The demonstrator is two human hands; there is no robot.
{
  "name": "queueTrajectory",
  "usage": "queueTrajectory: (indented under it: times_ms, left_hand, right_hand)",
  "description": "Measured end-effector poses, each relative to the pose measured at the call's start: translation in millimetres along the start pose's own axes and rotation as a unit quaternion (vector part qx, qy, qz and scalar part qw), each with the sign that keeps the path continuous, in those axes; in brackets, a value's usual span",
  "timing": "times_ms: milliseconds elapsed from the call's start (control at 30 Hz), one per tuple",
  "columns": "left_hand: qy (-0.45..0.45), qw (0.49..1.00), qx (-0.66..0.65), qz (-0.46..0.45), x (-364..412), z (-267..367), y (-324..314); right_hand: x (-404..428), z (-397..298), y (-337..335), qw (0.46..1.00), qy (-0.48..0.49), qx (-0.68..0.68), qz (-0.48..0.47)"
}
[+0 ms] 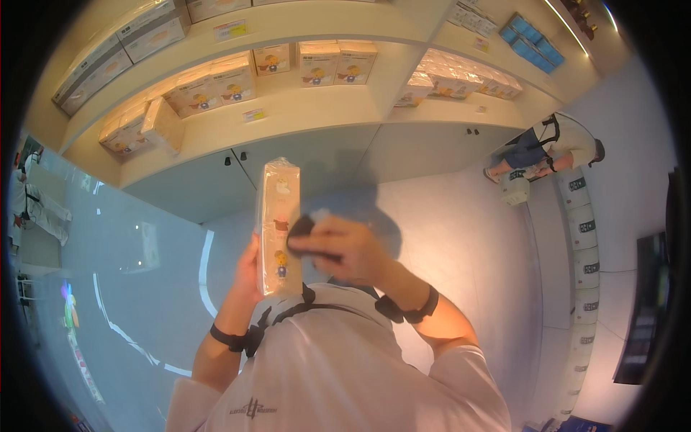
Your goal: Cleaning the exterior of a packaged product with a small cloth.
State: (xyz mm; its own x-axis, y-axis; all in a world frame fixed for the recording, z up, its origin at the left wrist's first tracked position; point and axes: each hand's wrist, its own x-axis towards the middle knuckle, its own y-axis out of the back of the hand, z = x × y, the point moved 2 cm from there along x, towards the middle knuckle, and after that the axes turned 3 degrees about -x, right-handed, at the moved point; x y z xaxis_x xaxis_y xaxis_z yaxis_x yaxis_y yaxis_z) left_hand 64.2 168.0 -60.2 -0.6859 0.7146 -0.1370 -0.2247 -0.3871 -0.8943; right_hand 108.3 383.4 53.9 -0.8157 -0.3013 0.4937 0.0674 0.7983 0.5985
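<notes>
My left hand (250, 270) holds a tall, plastic-wrapped package (282, 232) with small cartoon figures upright in front of my chest. Its fingers go behind the left side of the package and are partly hidden. Close to the package's right side, my right hand (345, 248) grips a dark, soft-looking object (303, 236), blurred, perhaps a cloth or brush. The dark object meets or overlaps the package's edge; whether it touches cannot be told. Similar wrapped packages (235, 86) stand in rows on the shelf (313, 102) beyond, one of them (162, 125) set at an angle.
Grey cabinet doors (324, 156) with dark knobs lie below the shelves. Boxes (151, 32) fill the upper left shelf, and blue packs (532, 43) the upper right. Another person (567, 140) bends near a light-coloured container (515, 189) at right. A dark screen (642, 308) is at far right.
</notes>
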Motion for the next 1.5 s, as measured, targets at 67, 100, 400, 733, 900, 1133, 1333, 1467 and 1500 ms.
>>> queueTrajectory:
  times_ms: [67, 100, 400, 733, 900, 1133, 1333, 1467, 1500]
  left_hand:
    - [0.008, 0.993, -0.012, 0.115, 5, -2, -29]
    - [0.011, 0.993, -0.012, 0.115, 4, -4, -24]
    - [0.047, 0.993, 0.031, 0.108, 21, -4, -32]
    - [0.049, 0.997, 0.055, 0.028, 42, -11, -19]
    - [0.033, 0.998, 0.043, 0.039, 48, -5, -23]
    - [0.032, 0.996, 0.026, 0.081, 59, -13, -52]
    - [-0.049, 0.989, 0.098, 0.1, 65, -19, -55]
    - [-0.09, 0.974, 0.146, 0.148, 67, -20, -68]
    - [-0.104, 0.971, 0.145, 0.158, 67, -21, -69]
  right_hand:
    - [-8, 0, 0, 1.0, 0.0, 0.017, 0.005]
    - [-9, -3, 1, 0.999, 0.005, 0.04, 0.008]
    - [-27, -1, 12, 0.998, -0.033, 0.041, 0.022]
    - [-41, 11, 35, 0.996, -0.063, 0.059, 0.012]
    - [-57, 21, 70, 0.967, -0.184, 0.016, 0.176]
    - [-27, -13, 53, 0.996, 0.053, -0.057, 0.032]
    - [-13, 42, 62, 0.999, -0.041, 0.02, 0.021]
    - [-26, 89, 64, 0.968, -0.202, 0.12, 0.087]
    - [-30, 94, 62, 0.951, -0.245, 0.17, 0.081]
